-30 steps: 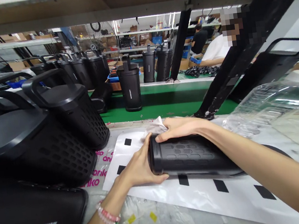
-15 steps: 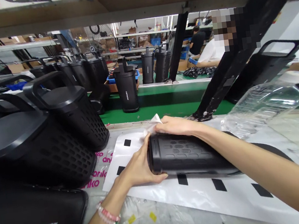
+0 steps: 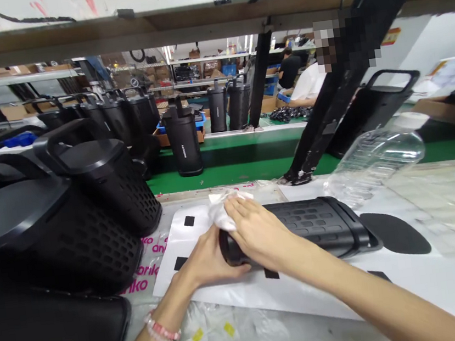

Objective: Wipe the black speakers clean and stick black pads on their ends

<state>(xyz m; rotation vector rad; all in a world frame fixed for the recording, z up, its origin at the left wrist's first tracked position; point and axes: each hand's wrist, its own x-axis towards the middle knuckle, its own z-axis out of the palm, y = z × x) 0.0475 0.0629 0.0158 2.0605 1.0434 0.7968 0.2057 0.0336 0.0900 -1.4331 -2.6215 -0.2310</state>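
A speaker is gripped by the left hand, a cloth by the right hand. "MERKURY" is printed on another speaker, "anko" on sheeting.

open room over the white sheet right of the lying black speaker, flat black oval there, right forearm slanting across its front, left hand and right hand blocking its left end, standing speakers farther left, clear bottle behind its right end, slanted post beyond it

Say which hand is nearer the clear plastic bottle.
Right. The right hand holds a white cloth left of the bottle; the left hand is farther left, gripping a black unit.
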